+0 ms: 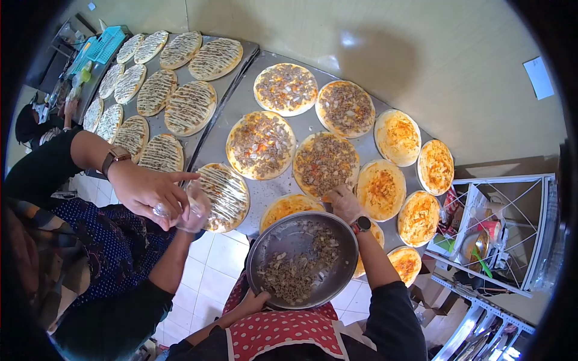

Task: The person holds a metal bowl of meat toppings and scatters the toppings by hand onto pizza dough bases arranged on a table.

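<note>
My left hand (257, 302) grips the near rim of a round dark metal pan (349, 283), tilted in front of my apron. Crumbled cooked minced meat with pale onion pieces (298, 271) lies in the pan. In a clear plastic glove, my right hand (347, 204) reaches past the pan's far rim, its fingers loosely spread at the near edge of a meat-topped pizza (325, 159). Just left of it, a sauced pizza base (289, 209) is partly hidden by the pan. Another sauced base (381, 189) lies to its right.
Several meat-topped and orange-sauced pizzas cover the metal table (265, 186). Pizzas striped with white sauce (191, 108) fill the adjoining table. At my left, a co-worker's hands (156, 195) meet beside a striped pizza (223, 197). A white rack (494, 228) stands right.
</note>
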{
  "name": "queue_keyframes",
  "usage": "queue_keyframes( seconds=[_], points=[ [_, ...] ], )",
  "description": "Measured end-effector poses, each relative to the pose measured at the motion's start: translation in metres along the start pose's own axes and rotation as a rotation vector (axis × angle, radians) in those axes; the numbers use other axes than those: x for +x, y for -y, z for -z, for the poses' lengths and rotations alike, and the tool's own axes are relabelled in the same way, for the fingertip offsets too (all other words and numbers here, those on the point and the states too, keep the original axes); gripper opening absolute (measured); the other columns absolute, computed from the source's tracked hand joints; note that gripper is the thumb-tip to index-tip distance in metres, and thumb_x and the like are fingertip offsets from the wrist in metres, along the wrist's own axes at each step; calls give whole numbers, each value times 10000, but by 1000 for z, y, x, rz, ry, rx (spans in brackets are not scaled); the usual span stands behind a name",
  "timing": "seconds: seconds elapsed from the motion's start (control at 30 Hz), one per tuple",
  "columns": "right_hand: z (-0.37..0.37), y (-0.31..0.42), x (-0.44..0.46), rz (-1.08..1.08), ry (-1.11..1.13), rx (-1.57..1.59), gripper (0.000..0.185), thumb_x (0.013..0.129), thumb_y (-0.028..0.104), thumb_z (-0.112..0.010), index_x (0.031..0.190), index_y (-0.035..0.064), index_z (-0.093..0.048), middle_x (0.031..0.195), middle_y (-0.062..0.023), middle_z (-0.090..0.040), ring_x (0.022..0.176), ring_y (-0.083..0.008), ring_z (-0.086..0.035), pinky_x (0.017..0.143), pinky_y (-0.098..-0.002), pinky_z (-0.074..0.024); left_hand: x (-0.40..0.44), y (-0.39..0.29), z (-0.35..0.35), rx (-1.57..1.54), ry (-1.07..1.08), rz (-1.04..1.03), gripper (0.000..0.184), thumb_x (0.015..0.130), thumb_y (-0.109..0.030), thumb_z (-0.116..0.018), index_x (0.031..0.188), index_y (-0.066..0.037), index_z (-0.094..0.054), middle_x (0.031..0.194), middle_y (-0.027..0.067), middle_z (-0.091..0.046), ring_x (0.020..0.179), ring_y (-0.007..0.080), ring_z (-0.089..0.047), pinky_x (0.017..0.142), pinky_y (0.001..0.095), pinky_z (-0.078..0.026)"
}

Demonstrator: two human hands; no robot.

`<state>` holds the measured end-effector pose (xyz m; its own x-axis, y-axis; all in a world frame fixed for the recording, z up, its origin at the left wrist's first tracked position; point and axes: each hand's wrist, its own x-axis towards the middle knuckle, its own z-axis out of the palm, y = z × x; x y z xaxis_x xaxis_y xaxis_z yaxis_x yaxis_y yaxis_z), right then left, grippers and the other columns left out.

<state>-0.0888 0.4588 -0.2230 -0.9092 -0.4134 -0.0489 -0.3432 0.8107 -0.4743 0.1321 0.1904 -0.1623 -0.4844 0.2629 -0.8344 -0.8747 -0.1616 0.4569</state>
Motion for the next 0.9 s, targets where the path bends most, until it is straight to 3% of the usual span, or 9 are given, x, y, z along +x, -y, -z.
queue_keyframes(
  seconds=[0.1,0.17,0.2,0.43,0.57,0.63,0.73,0.77,0.9],
  points=[
    [5,6,0,-40,114,26,149,646,43,-475,775,79,-540,782,-102,-490,761,-276,-495,666,-345,-423,0,2,-5,-47,-33,-32,367,702,-33,-431,1063,24,-394,945,80,-508,829,152,-498,696,266,-421],
    [4,-10,3,109,-194,-51,154,647,28,-498,782,84,-548,765,-101,-495,730,-278,-510,618,-337,-437,2,9,-6,-41,-34,-63,361,701,-35,-432,1055,27,-398,930,79,-512,816,149,-500,691,266,-421],
    [7,-18,7,114,-194,-51,154,647,28,-498,782,84,-548,765,-101,-495,730,-278,-510,618,-337,-437,3,11,-8,-35,-30,-90,356,699,-37,-434,1047,29,-401,916,77,-515,803,147,-502,685,267,-421],
    [21,-47,41,-373,-237,182,205,733,50,-422,885,67,-560,892,-115,-550,841,-239,-518,752,-287,-407,3,22,-36,-138,-95,-141,284,696,-41,-430,970,31,-438,834,61,-521,732,131,-496,628,265,-413],
    [15,-59,41,-224,-264,183,157,741,60,-468,858,68,-572,901,-79,-564,783,-192,-549,696,-261,-435,-4,28,-51,-231,-145,-125,261,702,-50,-444,950,31,-444,784,53,-520,689,123,-498,585,253,-414],
    [23,-54,37,-285,-240,404,146,722,72,-501,845,65,-578,879,-73,-569,768,-178,-550,689,-268,-439,1,45,-50,-259,-159,-118,249,702,-49,-443,938,31,-445,781,57,-517,686,130,-501,586,255,-416],
    [38,-57,31,-385,-400,146,172,693,66,-529,860,54,-571,859,-72,-571,765,-179,-549,674,-270,-443,-8,47,-55,-344,-202,-135,232,705,-55,-443,922,29,-442,773,64,-510,674,143,-502,585,259,-419],
    [28,-77,30,-453,-420,280,187,679,53,-539,863,41,-569,811,-77,-577,718,-165,-552,641,-260,-447,-13,44,-56,-402,-226,-156,227,707,-61,-443,917,26,-437,767,66,-505,665,149,-500,581,262,-420],
    [18,-113,38,-453,-397,406,179,666,37,-543,841,34,-575,751,-61,-577,666,-147,-549,618,-248,-445,-27,46,-44,-135,-292,-148,243,710,-48,-443,938,32,-412,851,99,-486,733,174,-492,632,300,-432]
  ],
)
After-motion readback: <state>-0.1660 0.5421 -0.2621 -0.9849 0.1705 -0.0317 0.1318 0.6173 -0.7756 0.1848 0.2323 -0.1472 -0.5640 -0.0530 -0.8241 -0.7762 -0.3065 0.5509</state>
